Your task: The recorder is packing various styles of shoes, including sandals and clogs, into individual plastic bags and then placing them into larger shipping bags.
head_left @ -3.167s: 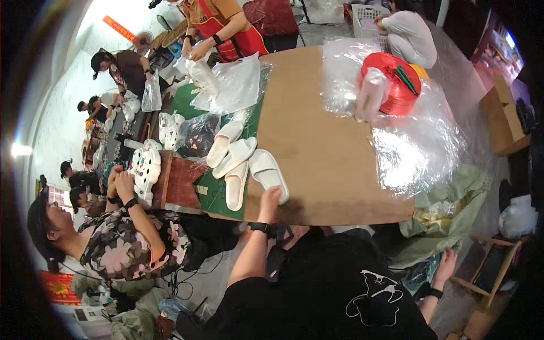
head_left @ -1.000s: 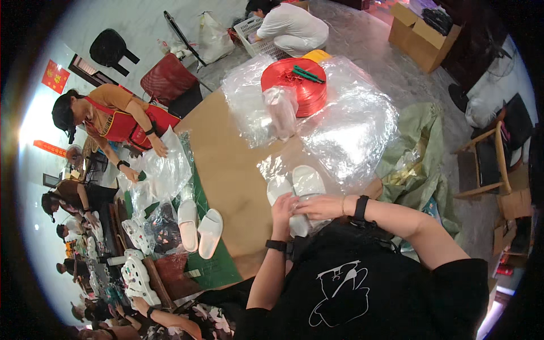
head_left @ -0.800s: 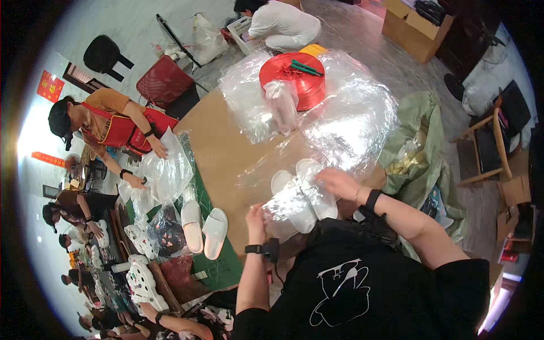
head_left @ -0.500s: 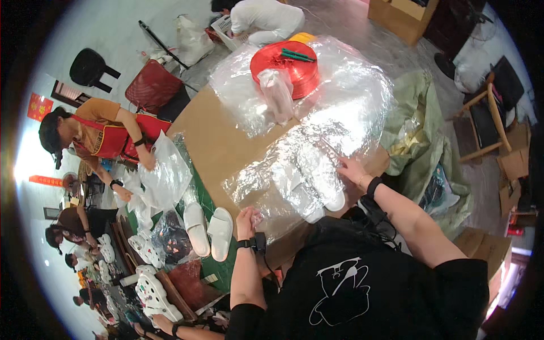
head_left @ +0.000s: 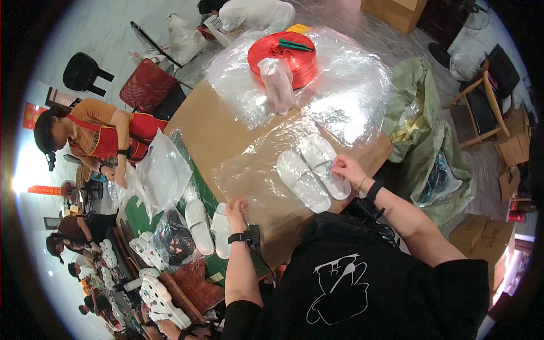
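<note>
A pair of white slide slippers (head_left: 298, 180) lies side by side under clear film on the brown cardboard worktop in front of me. The film belongs to a clear plastic bag (head_left: 249, 175), whose loose part spreads flat to the left of the slippers. At the bag's near left edge is my left hand (head_left: 236, 211), fingers closed on the film and slightly blurred. My right hand (head_left: 347, 171) is pinched on the bag beside the right slipper. Another pair of white slippers (head_left: 198, 225) rests left of my left hand, which partly covers one of them.
A big red roll of plastic twine (head_left: 283, 59) with a green-handled tool (head_left: 296, 45) sits on stacked clear bags (head_left: 354, 85). Green sacks (head_left: 416, 102) stand on the right. Across to the left, a co-worker (head_left: 96, 133) handles a white plastic bag (head_left: 164, 170). White clogs (head_left: 161, 303) lie nearby.
My left hand has shifted slightly left and up, and the film lies flatter. The slippers show more clearly and sit a little farther from me. The co-worker's hands have come together.
</note>
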